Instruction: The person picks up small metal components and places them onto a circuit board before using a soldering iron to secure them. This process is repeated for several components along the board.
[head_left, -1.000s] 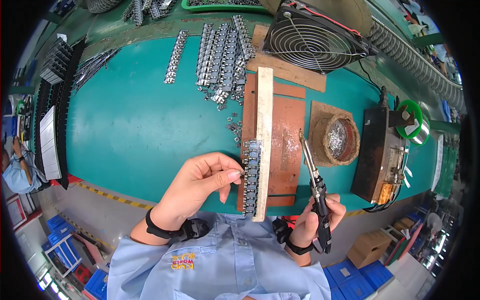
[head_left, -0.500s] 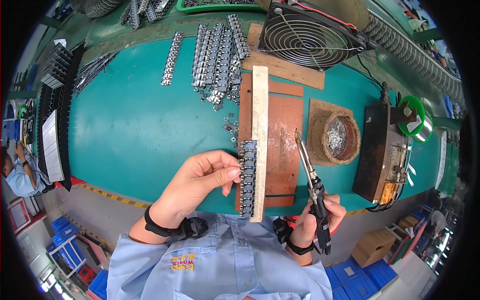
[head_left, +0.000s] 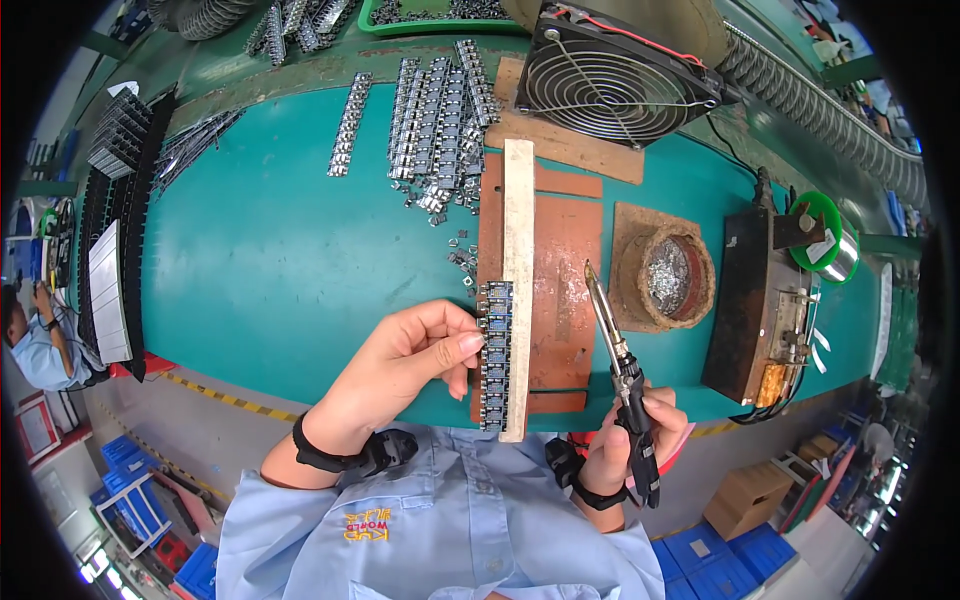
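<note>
My left hand pinches the edge of a strip of small circuit boards between thumb and fingers. That strip lies lengthwise along the left side of a pale straight bar, on a reddish-brown board. In my right hand is a soldering iron, gripped by its black handle. Its tip points up and away, over the right part of the brown board and apart from the strip. Small loose components are scattered left of the board.
Stacked board strips lie at the back, with a single strip beside them. A fan stands behind the brown board. To the right are a round pot with metallic bits, a dark soldering station and a green-rimmed solder spool.
The whole view has shifted slightly. Both hands keep their grips, and the strip and iron stay nearly in place relative to the brown board.
</note>
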